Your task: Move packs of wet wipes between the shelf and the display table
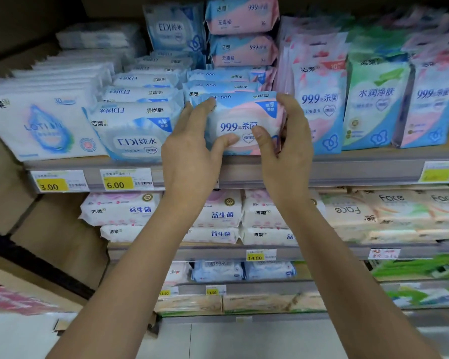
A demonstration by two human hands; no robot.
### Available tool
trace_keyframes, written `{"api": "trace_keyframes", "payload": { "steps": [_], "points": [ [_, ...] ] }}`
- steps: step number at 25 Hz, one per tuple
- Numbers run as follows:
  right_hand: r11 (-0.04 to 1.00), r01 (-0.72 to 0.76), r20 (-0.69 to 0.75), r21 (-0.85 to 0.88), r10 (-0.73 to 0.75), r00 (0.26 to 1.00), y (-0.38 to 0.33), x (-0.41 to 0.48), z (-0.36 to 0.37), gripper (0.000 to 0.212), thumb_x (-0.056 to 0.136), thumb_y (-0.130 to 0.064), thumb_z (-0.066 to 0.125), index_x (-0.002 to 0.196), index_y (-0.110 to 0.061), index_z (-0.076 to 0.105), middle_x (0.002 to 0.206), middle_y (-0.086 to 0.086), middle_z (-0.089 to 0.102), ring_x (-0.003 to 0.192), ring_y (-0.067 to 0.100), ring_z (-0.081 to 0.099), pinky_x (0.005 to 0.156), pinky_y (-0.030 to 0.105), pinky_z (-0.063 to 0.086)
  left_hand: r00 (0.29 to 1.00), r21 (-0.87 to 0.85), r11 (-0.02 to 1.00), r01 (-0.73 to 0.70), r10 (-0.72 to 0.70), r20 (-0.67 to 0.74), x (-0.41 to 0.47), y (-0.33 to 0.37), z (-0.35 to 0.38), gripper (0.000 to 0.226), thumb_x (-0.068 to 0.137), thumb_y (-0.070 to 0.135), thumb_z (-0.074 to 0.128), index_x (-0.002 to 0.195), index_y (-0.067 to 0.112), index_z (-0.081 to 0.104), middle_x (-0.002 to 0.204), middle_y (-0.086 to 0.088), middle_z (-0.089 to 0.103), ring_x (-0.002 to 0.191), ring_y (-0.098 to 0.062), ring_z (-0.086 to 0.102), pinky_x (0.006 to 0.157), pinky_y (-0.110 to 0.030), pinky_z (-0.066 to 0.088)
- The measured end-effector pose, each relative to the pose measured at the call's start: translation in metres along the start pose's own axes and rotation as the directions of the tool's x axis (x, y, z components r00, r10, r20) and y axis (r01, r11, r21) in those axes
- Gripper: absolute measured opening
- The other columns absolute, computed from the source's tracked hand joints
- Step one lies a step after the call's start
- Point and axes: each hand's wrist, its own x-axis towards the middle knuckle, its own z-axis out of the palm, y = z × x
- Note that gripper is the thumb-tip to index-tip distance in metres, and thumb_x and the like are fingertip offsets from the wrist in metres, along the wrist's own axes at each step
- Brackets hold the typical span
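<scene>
A pink-and-blue pack of wet wipes (240,117) marked 99.9% stands at the front of the upper shelf (347,169), first in a row of like packs (218,85). My left hand (192,149) grips its left end, fingers over the top edge and thumb on the front. My right hand (285,141) grips its right end the same way. Both forearms reach up from below.
Blue EDI packs (135,136) sit to the left and white Lotion packs (39,125) further left. Upright pink, green and blue packs (373,104) stand to the right. Lower shelves (218,250) hold more packs, behind yellow price tags (118,182). Cardboard boxes (49,229) are at left.
</scene>
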Motion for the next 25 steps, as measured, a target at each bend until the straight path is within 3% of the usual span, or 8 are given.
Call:
{"api": "trace_keyframes", "payload": {
  "steps": [3,7,9,12,15,18,21,25],
  "points": [
    [0.999,-0.024,-0.010,-0.042,0.024,1.000,0.003,0.005,0.004,0.043,0.089,-0.020,0.064,0.129,-0.012,0.049,0.115,0.009,0.062,0.096,0.024,0.059,0.081,0.032,0.051,0.998,0.041,0.998,0.045,-0.046,0.030,0.005,-0.001,0.007,0.059,0.079,0.038,0.071,0.132,0.019,0.053,0.140,-0.009,0.053,0.127,-0.025,0.052,0.096,-0.031,0.039],
    [0.993,-0.009,-0.003,-0.117,0.009,1.000,0.004,0.008,0.003,0.044,0.088,-0.019,0.065,0.128,-0.009,0.052,0.110,0.010,0.063,0.088,0.022,0.057,0.081,0.035,0.051,0.998,0.103,0.995,0.002,-0.008,0.056,0.007,-0.003,0.007,0.058,0.082,0.038,0.069,0.135,0.019,0.052,0.143,-0.014,0.049,0.121,-0.030,0.056,0.096,-0.038,0.043],
    [0.981,0.042,0.007,-0.187,-0.042,0.999,0.004,0.002,0.002,0.044,0.091,-0.020,0.061,0.131,-0.007,0.050,0.113,0.015,0.061,0.086,0.026,0.056,0.081,0.037,0.049,0.998,0.181,0.982,-0.046,0.036,0.057,0.003,-0.003,0.004,0.054,0.084,0.035,0.067,0.132,0.014,0.055,0.137,-0.019,0.053,0.107,-0.035,0.064,0.085,-0.043,0.051],
    [0.948,0.129,-0.002,-0.293,-0.135,0.991,0.004,-0.008,0.001,0.044,0.092,-0.018,0.057,0.133,-0.003,0.048,0.124,0.018,0.058,0.104,0.037,0.058,0.090,0.036,0.045,0.984,0.420,0.892,-0.167,0.177,0.014,-0.005,-0.003,0.005,0.048,0.081,0.034,0.059,0.121,0.008,0.063,0.114,-0.022,0.067,0.063,-0.036,0.069,0.048,-0.039,0.053],
    [0.901,0.188,-0.067,-0.392,-0.232,0.970,0.005,-0.008,-0.002,0.042,0.089,-0.015,0.062,0.128,-0.001,0.054,0.123,0.017,0.059,0.107,0.030,0.050,0.093,0.029,0.037,0.975,0.420,0.886,-0.198,0.221,-0.006,-0.005,-0.003,0.001,0.044,0.081,0.031,0.058,0.117,0.007,0.065,0.089,-0.013,0.073,0.053,-0.033,0.065,0.043,-0.034,0.049],
    [0.919,0.150,-0.093,-0.363,-0.196,0.976,0.003,-0.008,-0.004,0.043,0.088,-0.017,0.064,0.127,-0.004,0.055,0.119,0.016,0.058,0.105,0.025,0.045,0.090,0.035,0.044,0.983,0.388,0.910,-0.147,0.179,-0.047,-0.007,-0.003,-0.007,0.038,0.081,0.030,0.067,0.114,0.012,0.066,0.078,-0.010,0.070,0.058,-0.033,0.065,0.047,-0.034,0.048],
    [0.931,0.157,-0.067,-0.330,-0.189,0.980,0.003,-0.008,-0.004,0.044,0.088,-0.015,0.061,0.130,-0.004,0.054,0.117,0.014,0.059,0.103,0.030,0.053,0.087,0.037,0.049,0.982,0.357,0.924,-0.137,0.173,-0.071,-0.012,-0.010,-0.008,0.035,0.086,0.029,0.060,0.119,0.018,0.064,0.090,-0.007,0.068,0.067,-0.030,0.065,0.050,-0.033,0.047],
    [0.941,0.130,0.014,-0.313,-0.133,0.991,0.001,-0.003,-0.012,0.048,0.087,-0.014,0.060,0.133,-0.006,0.051,0.113,0.012,0.060,0.104,0.032,0.053,0.087,0.031,0.043,0.999,0.164,0.986,-0.043,0.039,0.026,-0.013,-0.014,-0.009,0.043,0.090,0.032,0.052,0.132,0.028,0.052,0.100,0.003,0.067,0.080,-0.025,0.065,0.066,-0.042,0.054]
  ]
}}
